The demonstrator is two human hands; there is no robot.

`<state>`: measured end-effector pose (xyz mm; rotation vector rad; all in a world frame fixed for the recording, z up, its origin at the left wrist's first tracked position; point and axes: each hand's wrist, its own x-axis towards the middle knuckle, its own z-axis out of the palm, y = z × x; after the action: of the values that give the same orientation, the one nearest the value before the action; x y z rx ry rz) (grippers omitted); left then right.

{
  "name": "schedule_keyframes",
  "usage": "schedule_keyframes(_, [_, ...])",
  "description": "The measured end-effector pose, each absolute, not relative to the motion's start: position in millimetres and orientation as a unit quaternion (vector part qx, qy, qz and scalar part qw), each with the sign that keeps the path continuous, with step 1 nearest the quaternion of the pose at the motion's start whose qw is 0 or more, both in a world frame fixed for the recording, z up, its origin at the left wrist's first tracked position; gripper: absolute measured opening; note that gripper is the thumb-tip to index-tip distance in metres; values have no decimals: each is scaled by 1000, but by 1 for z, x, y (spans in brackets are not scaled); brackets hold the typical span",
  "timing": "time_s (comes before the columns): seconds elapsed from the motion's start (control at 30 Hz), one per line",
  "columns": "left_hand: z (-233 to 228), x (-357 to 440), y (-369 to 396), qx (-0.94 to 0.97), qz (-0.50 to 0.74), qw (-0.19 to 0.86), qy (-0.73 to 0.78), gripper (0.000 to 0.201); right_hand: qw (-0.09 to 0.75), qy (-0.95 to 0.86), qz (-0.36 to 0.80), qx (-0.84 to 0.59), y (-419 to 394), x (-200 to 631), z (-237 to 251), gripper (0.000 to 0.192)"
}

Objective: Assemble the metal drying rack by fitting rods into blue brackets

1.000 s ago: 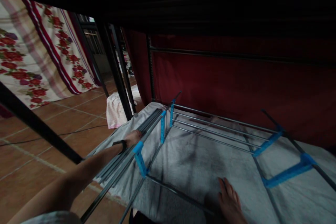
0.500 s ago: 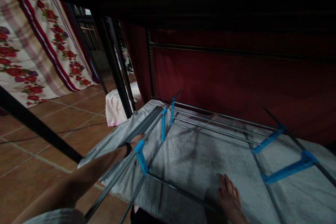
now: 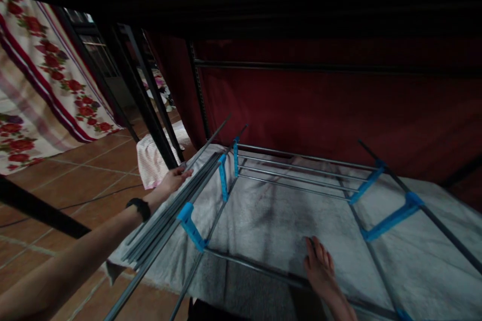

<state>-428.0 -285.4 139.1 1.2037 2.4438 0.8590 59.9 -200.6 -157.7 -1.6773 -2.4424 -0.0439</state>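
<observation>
Down low, the left hand point(image 3: 173, 179) reaches out with its fingers point(image 3: 184, 172) curled around one thin metal rod point(image 3: 205, 141), which runs up and away from the fingertips toward the dark red curtain point(image 3: 320, 105). Just to the right of those fingers lies a bundle of grey rods point(image 3: 176, 205), stacked side by side and running back toward the wrist, where a black wristband point(image 3: 140, 206) sits. Right of the bundle, blue plastic connectors point(image 3: 191, 226) join the rods of a metal rack frame point(image 3: 293, 170), which lies flat on a pale grey cloth point(image 3: 271, 225); more blue connectors point(image 3: 391, 219) show well off to the right of the fingers. A bare foot point(image 3: 320, 268) rests on the cloth, near a lower bar of the frame and well apart from the left hand. The right hand does not show. Beyond the fingertips, a pink-and-white striped cloth point(image 3: 150, 160) lies on the brown tiled floor point(image 3: 75, 175), beside black upright posts point(image 3: 139, 95). Far to the left of the hand hangs a flowered sheet point(image 3: 45, 80) with red blooms.
</observation>
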Motion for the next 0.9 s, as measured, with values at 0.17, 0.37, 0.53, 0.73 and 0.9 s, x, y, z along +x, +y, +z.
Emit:
schedule_keyframes(0.17, [166,-441,-271,501,293,116,806,44,116,-823,-23,-556,-203,58,-154,59])
schedule_keyframes(0.37, [220,-392,-243,659,87,44,746,34,127,-823,-31,-552,-204,56,-151,56])
schedule_keyframes(0.53, [246,-337,-202,742,-44,7,669,26,134,-825,-37,-548,-207,55,-146,55])
schedule_keyframes(0.73, [243,-270,-151,809,-87,-2,582,30,142,-830,-39,-537,-207,55,-143,52])
schedule_keyframes(0.9, [212,-225,-122,836,-110,-3,538,25,139,-830,-29,-539,-209,53,-138,53])
